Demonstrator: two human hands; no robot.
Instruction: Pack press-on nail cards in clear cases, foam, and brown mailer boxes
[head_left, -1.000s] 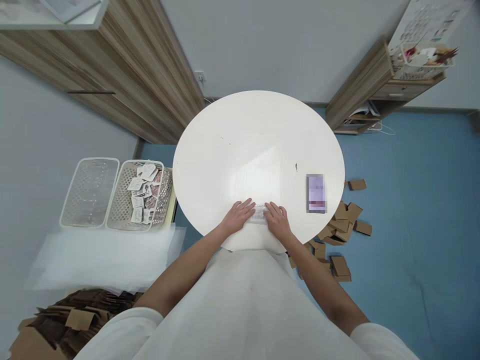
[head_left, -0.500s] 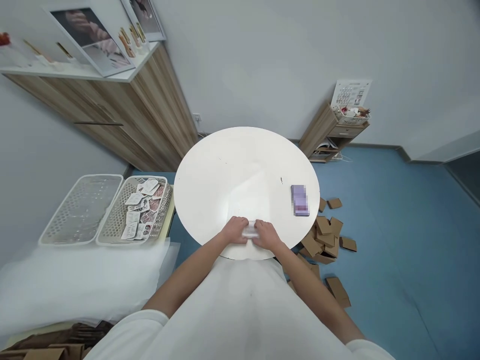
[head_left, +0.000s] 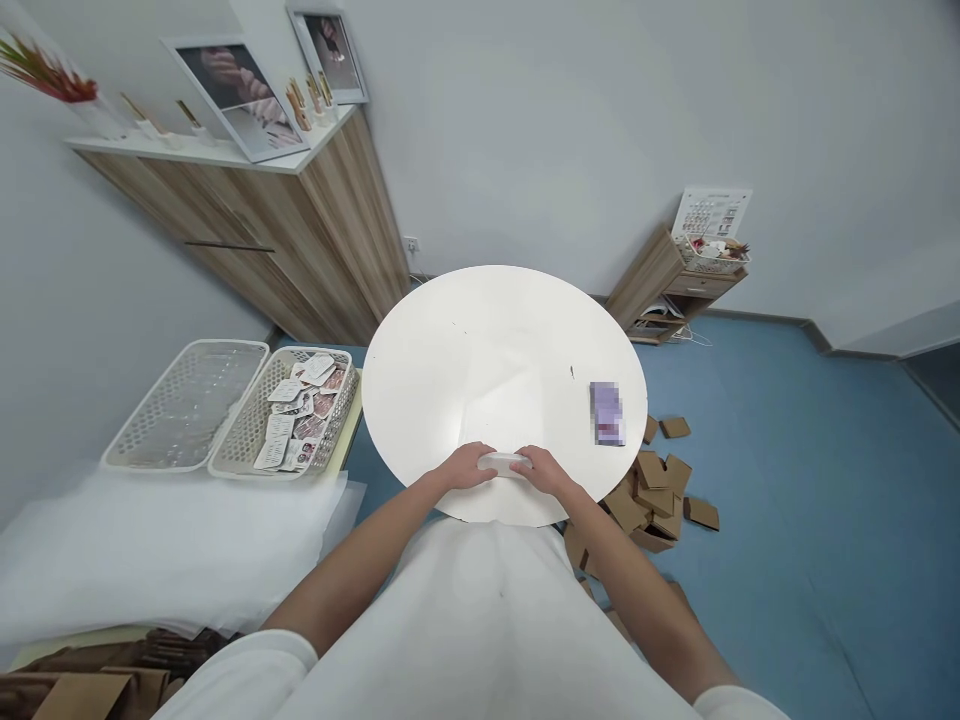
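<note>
A small whitish, see-through roll (head_left: 504,463) lies at the near edge of the round white table (head_left: 420,360). My left hand (head_left: 469,467) grips its left end and my right hand (head_left: 541,470) its right end, fingers bent round it. Forward of the roll, a thin translucent sheet (head_left: 504,400) lies flat on the table and seems joined to it. Whether anything is wrapped inside, I cannot tell. On the right side of the table sits a purple pack (head_left: 607,413), its surface blurred.
Left of the table stands an open white basket (head_left: 232,455) of small printed packets (head_left: 292,410). White sheets (head_left: 165,550) are stacked nearer me. Flattened brown boxes (head_left: 656,490) lie on the floor at right. A wooden cabinet (head_left: 352,200) and a small shelf (head_left: 637,280) stand behind.
My view has tilted and shifted slightly. Both hands stay on the roll, now a little farther apart, with more of the roll showing between them.
</note>
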